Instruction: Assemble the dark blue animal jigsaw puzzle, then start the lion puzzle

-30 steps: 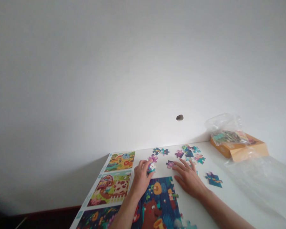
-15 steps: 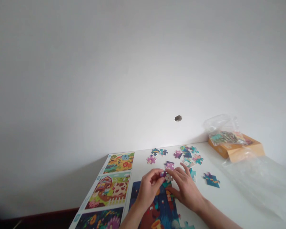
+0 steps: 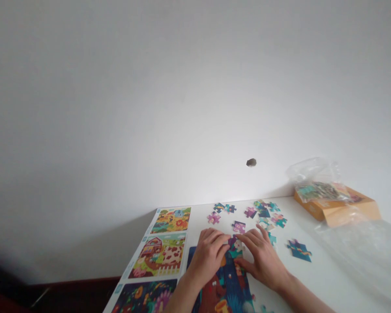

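My left hand (image 3: 208, 256) and my right hand (image 3: 262, 258) meet over the top edge of a partly assembled jigsaw puzzle (image 3: 223, 287) showing a forest scene with a bear. Between them lies a teal and purple jigsaw piece (image 3: 235, 247), partly hidden by my fingers. My left fingertips press on it. My right hand lies flat with its fingers spread, their tips at the piece's right side. Just above my hands is a loose purple piece (image 3: 239, 227), and several others (image 3: 263, 213) are scattered farther back.
Picture cards (image 3: 159, 254) lie along the left of the white table (image 3: 313, 278). At the back right, an orange box (image 3: 339, 211) holds a clear bag (image 3: 313, 171) of pieces. A clear plastic sheet (image 3: 361, 256) covers the right side. A white wall rises behind.
Both hands have closed in over the puzzle's top edge, and the left hand has carried its piece right to that edge. The view has shifted slightly, so everything sits farther right.
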Tool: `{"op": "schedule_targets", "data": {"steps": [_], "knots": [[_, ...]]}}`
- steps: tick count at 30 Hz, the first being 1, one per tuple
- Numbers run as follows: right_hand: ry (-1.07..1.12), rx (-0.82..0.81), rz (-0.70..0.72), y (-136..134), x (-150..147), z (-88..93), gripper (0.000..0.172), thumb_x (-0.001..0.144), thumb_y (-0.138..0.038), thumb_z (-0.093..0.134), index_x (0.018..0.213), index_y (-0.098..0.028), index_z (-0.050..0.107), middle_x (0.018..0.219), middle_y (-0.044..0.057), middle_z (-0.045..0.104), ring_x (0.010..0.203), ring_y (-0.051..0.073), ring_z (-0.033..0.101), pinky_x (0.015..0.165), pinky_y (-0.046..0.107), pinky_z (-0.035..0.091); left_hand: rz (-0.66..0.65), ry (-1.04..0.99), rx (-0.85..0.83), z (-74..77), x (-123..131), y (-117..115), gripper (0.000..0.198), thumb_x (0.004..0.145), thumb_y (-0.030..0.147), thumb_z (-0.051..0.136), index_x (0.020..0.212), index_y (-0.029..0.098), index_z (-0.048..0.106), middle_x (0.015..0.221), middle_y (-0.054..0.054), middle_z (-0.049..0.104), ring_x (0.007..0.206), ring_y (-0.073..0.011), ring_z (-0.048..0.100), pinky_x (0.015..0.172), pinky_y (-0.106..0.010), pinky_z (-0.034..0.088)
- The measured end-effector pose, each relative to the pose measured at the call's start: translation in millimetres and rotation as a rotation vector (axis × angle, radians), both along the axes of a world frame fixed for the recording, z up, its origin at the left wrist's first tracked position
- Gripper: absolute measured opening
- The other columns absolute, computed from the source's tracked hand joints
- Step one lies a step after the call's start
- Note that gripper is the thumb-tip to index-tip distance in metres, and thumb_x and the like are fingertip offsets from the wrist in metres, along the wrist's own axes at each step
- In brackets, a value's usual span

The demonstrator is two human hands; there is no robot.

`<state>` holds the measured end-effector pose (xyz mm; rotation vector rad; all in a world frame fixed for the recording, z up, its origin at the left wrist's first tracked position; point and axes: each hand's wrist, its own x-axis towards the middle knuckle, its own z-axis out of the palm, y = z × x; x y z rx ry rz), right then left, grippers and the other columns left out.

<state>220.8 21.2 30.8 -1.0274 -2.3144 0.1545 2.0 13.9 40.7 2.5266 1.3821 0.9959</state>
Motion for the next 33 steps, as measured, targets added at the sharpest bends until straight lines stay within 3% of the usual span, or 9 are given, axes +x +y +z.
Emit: {"op": "schedule_targets", "data": {"steps": [5,11,19,28,33], "knots": [[0.003,0.029,0.017,-0.3,0.8,0.6,0.046,0.088,-0.041,0.067,0.128,-0.027,0.053,0.108,0.005,0.066,0.102,0.026,0.058,0.110,0.059,0.022,0.003,0.095,0.109,11.3,1.4,-3.6,0.023,0.089,0.015,0.063,0.109,0.026,0.067,0.102,-0.004,0.068,0.103,-0.0247,0.058,0.099,-0.049,0.042],[0.017,0.056,0.020,1.1,1.0,1.0,0.051,0.088,-0.040,0.066,0.134,-0.027,0.048,0.115,0.007,0.064,0.106,0.027,0.056,0.111,0.059,0.021,0.070,0.083,0.260,12.0,0.5,-4.6,0.020,0.092,0.018,0.059,0.106,0.028,0.068,0.114,-0.004,0.068,0.119,-0.0294,0.052,0.106,-0.056,0.032],[0.061,0.098,0.013,3.9,3.7,-1.3,0.048,0.091,-0.032,0.063,0.135,-0.026,0.045,0.118,0.007,0.063,0.108,0.025,0.056,0.112,0.057,0.021,0.153,0.041,0.410,13.7,-3.3,-4.6,0.021,0.093,0.021,0.058,0.106,0.030,0.071,0.123,-0.005,0.066,0.125,-0.0302,0.047,0.107,-0.054,0.034],[0.082,0.138,0.014,2.5,4.4,4.5,0.048,0.091,-0.035,0.064,0.135,-0.025,0.047,0.116,0.009,0.063,0.108,0.026,0.056,0.110,0.056,0.026,0.169,0.055,0.441,14.2,-2.7,-4.1,0.021,0.091,0.021,0.062,0.105,0.033,0.073,0.124,-0.005,0.066,0.124,-0.0319,0.047,0.107,-0.056,0.033],[0.111,0.140,-0.049,3.6,3.5,3.4,0.045,0.088,-0.037,0.068,0.129,-0.025,0.052,0.115,0.009,0.063,0.106,0.027,0.056,0.106,0.053,0.032,0.087,0.082,0.384,12.7,-5.7,-5.6,0.035,0.091,0.013,0.052,0.121,0.027,0.066,0.130,-0.008,0.062,0.126,-0.0298,0.048,0.110,-0.055,0.030]]}}
